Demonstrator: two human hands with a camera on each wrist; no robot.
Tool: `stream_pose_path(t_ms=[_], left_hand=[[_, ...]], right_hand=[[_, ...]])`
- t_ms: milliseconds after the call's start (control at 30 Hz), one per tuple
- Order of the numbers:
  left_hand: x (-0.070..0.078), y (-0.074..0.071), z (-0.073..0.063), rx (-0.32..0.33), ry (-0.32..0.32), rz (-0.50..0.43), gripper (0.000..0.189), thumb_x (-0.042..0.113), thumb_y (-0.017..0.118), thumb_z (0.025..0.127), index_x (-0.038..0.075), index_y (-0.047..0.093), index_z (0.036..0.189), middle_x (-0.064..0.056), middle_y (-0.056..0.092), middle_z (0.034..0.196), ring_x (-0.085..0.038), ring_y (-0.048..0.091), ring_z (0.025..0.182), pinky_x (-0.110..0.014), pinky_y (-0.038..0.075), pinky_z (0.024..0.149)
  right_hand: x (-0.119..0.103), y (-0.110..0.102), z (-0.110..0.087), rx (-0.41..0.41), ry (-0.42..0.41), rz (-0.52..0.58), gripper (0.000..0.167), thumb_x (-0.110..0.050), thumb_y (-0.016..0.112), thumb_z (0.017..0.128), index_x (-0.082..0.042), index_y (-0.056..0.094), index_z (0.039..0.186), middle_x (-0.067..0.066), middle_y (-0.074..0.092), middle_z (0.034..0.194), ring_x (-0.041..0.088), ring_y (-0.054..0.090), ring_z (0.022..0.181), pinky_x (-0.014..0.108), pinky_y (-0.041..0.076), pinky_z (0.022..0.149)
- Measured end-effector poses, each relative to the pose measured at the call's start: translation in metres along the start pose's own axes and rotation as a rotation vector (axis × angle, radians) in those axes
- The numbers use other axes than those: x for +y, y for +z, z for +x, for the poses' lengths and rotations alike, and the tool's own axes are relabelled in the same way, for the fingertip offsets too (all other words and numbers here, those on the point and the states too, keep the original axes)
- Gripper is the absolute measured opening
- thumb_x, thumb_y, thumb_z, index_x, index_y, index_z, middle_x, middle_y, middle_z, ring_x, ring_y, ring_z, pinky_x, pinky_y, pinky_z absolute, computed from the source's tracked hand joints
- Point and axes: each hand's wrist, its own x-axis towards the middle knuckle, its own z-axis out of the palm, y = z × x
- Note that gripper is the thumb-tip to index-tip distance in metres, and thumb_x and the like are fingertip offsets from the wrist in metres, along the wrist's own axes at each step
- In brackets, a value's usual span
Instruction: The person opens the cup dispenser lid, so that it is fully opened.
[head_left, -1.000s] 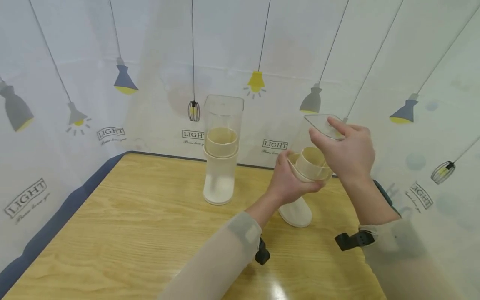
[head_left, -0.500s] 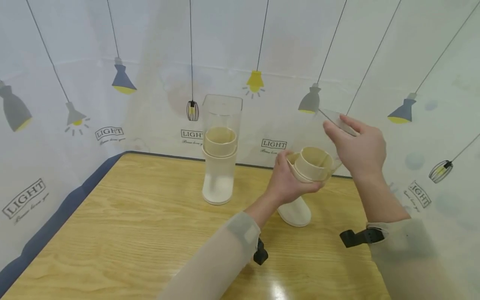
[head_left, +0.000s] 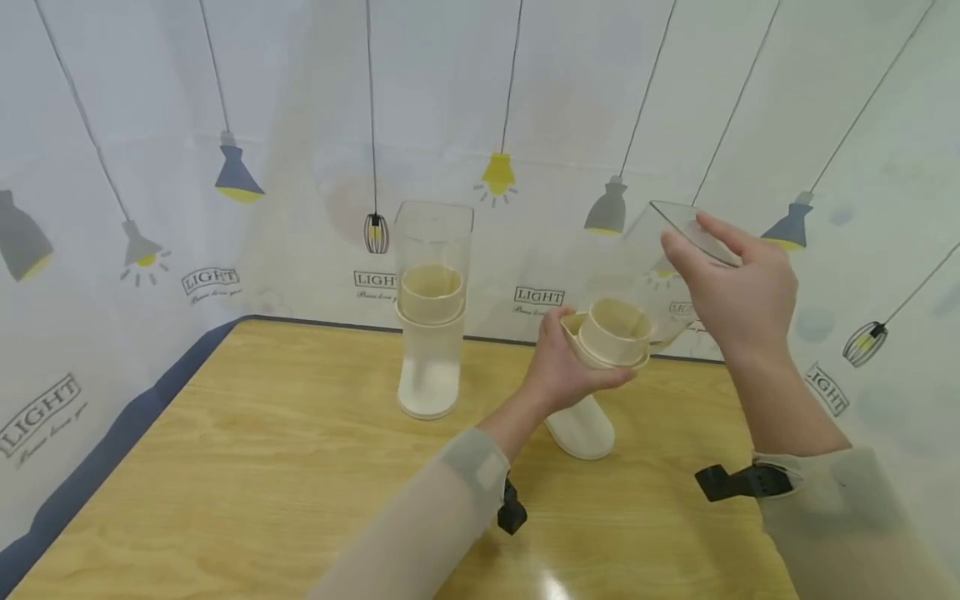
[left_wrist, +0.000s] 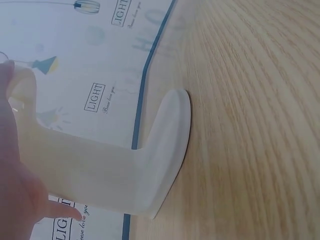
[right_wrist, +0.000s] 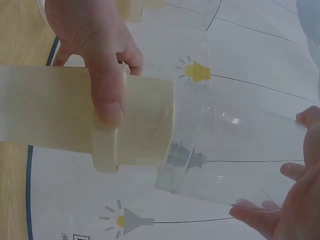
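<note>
My left hand (head_left: 566, 362) grips a cream plastic dispenser stand (head_left: 583, 429) just under its round collar (head_left: 618, 329). In the left wrist view the stand's foot (left_wrist: 167, 150) is on the table while its column leans. My right hand (head_left: 746, 296) holds a clear plastic container (right_wrist: 245, 150) by its wide rim, fingers and thumb on opposite sides in the right wrist view. The container's narrow end is right at the collar's mouth, tilted to the right of the stand. A matching dispenser (head_left: 430, 367) stands upright to the left, its clear container (head_left: 435, 237) fitted on top.
The wooden table (head_left: 262, 467) has a dark blue edge (head_left: 322, 321) along its back. Behind it hangs a pale cloth (head_left: 315, 167) printed with lamps. Black wrist straps with cameras (head_left: 750, 482) sit on both cuffs.
My right hand has moved right and slightly up with the clear container, drawing it up off the collar. The left hand keeps its grip on the stand. The view has shifted slightly.
</note>
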Motion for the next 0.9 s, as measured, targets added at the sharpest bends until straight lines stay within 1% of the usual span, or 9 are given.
stream_pose_path(t_ms=[67,133,267,400,500,600,700,800,900], left_hand=[[-0.001,-0.001,-0.001,-0.003,-0.009,-0.016,0.127,0.044,0.106,0.068,0.020,0.028,0.163,-0.006,0.048,0.151,-0.017,0.060,0.123,-0.033,0.056,0.106],[0.000,-0.003,-0.002,-0.006,-0.016,-0.026,0.126,0.044,0.107,0.067,0.020,0.028,0.163,-0.006,0.046,0.153,-0.018,0.058,0.124,-0.034,0.055,0.107],[0.002,-0.007,-0.002,-0.010,-0.024,-0.006,0.126,0.049,0.105,0.067,0.022,0.030,0.164,-0.006,0.041,0.154,-0.018,0.055,0.125,-0.038,0.054,0.110],[0.003,-0.011,0.000,-0.017,-0.024,0.049,0.125,0.052,0.104,0.069,0.025,0.032,0.167,-0.006,0.034,0.157,-0.021,0.052,0.131,-0.043,0.053,0.114],[0.003,-0.014,0.001,-0.022,-0.023,0.080,0.125,0.053,0.103,0.069,0.027,0.032,0.168,-0.007,0.032,0.161,-0.023,0.049,0.137,-0.046,0.052,0.118],[0.002,-0.015,0.001,-0.028,-0.015,0.090,0.126,0.052,0.103,0.069,0.027,0.031,0.169,-0.008,0.032,0.165,-0.024,0.047,0.142,-0.046,0.049,0.121],[0.000,-0.016,0.002,-0.025,0.005,0.078,0.127,0.048,0.104,0.070,0.024,0.031,0.170,-0.008,0.033,0.167,-0.023,0.045,0.146,-0.045,0.047,0.124],[-0.002,-0.018,0.003,-0.021,0.021,0.034,0.126,0.043,0.104,0.071,0.019,0.030,0.171,-0.009,0.036,0.167,-0.022,0.045,0.147,-0.044,0.046,0.125],[-0.002,-0.019,0.003,-0.022,0.019,-0.026,0.127,0.038,0.105,0.072,0.017,0.028,0.171,-0.009,0.039,0.165,-0.022,0.047,0.146,-0.042,0.046,0.124]], right_hand=[[0.001,-0.003,-0.002,0.009,-0.003,0.018,0.065,-0.069,0.074,0.093,-0.046,0.063,0.152,-0.009,0.041,0.175,0.009,0.074,0.127,0.014,0.053,0.077],[0.003,-0.006,-0.004,0.023,-0.013,0.041,0.062,-0.065,0.076,0.094,-0.045,0.063,0.152,-0.006,0.038,0.176,0.008,0.074,0.126,0.010,0.052,0.073],[0.005,-0.014,-0.007,0.049,-0.026,0.085,0.058,-0.059,0.078,0.095,-0.046,0.064,0.150,0.002,0.036,0.172,0.008,0.073,0.128,0.007,0.053,0.077],[0.008,-0.023,-0.005,0.068,0.002,0.137,0.056,-0.055,0.082,0.094,-0.046,0.066,0.148,-0.004,0.041,0.163,0.000,0.074,0.122,0.006,0.054,0.077],[0.011,-0.030,-0.004,0.073,0.029,0.163,0.056,-0.053,0.083,0.094,-0.045,0.067,0.147,-0.007,0.041,0.163,-0.005,0.073,0.118,0.006,0.053,0.077],[0.016,-0.037,-0.004,0.087,0.037,0.175,0.055,-0.050,0.084,0.094,-0.045,0.068,0.146,-0.008,0.038,0.170,-0.009,0.073,0.113,0.006,0.052,0.078],[0.020,-0.042,-0.005,0.114,0.038,0.175,0.054,-0.048,0.085,0.093,-0.044,0.069,0.145,-0.011,0.038,0.173,-0.014,0.073,0.107,0.007,0.051,0.079],[0.023,-0.047,-0.006,0.146,0.050,0.160,0.055,-0.048,0.085,0.093,-0.043,0.069,0.145,-0.016,0.040,0.172,-0.019,0.071,0.100,0.008,0.050,0.080],[0.027,-0.051,-0.005,0.166,0.071,0.123,0.055,-0.051,0.083,0.093,-0.045,0.068,0.146,-0.019,0.039,0.172,-0.020,0.070,0.101,0.009,0.048,0.081]])
